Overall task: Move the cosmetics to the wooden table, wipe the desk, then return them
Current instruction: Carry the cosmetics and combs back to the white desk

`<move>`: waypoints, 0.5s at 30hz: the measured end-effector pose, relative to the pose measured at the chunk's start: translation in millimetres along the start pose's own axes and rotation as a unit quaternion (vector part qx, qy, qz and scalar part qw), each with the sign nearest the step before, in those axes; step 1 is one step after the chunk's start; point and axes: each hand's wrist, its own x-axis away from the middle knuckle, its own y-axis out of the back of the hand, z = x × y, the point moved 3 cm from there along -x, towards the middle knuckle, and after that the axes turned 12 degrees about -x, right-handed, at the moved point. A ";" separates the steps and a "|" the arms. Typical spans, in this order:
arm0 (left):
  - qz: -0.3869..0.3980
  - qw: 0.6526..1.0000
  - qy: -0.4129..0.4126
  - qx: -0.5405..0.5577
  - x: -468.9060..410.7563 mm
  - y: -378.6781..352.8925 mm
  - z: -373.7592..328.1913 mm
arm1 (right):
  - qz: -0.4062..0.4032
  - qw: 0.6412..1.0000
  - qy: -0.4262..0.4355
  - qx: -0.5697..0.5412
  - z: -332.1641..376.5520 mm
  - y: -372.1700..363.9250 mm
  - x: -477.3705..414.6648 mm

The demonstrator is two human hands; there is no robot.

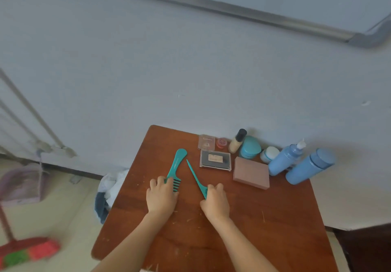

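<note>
The wide comb (176, 163) and tail comb (195, 176) lie flat on the wooden tabletop (254, 229), near the other cosmetics (251, 172) lined up by the wall. The left hand (161, 195) curls over the wide comb's teeth, and the right hand (214, 200) grips the tail comb's toothed end. Whether this is the drop-off or the return pickup is unclear, so next comes a release or a lift.

Scratched reddish wood table (264, 219); glossy teal plastic combs (177, 164).
</note>
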 end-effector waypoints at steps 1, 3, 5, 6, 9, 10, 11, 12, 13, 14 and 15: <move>0.003 1.000 0.014 0.011 1.5 1.1 -0.9 | 0.004 1.000 0.003 0.009 -1.6 -1.3 2.1; 0.011 0.998 0.051 0.031 4.4 4.0 -3.2 | 0.006 1.000 0.011 0.026 -3.0 -3.1 4.9; 0.017 0.995 0.084 0.059 6.0 7.3 -6.0 | 0.006 0.999 0.017 0.030 -3.4 -3.9 5.2; 0.018 0.992 0.094 0.079 6.6 8.9 -6.8 | 0.008 0.999 0.021 0.026 -4.2 -4.0 5.0; 0.011 0.979 0.106 0.172 9.6 13.1 -6.0 | 0.010 1.000 0.027 0.003 -8.7 -1.7 5.3; 0.005 0.974 0.107 0.200 12.1 14.1 -4.9 | 0.006 0.999 0.031 -0.007 -11.2 -0.3 6.0; -0.006 0.969 0.107 0.221 15.3 15.5 -3.2 | -0.001 0.999 0.040 -0.017 -14.0 0.8 6.9; -0.019 0.966 0.106 0.237 18.7 17.3 -1.5 | -0.008 0.998 0.051 -0.027 -16.5 1.7 8.2; -0.032 0.962 0.101 0.251 22.0 19.2 -0.3 | -0.016 0.997 0.063 -0.038 -18.3 2.8 10.4; -0.045 0.959 0.093 0.264 24.7 21.3 0.5 | -0.024 0.996 0.077 -0.044 -19.0 4.6 12.7; -0.057 0.956 0.082 0.275 26.4 23.7 1.3 | -0.033 0.994 0.089 -0.048 -18.8 6.9 15.2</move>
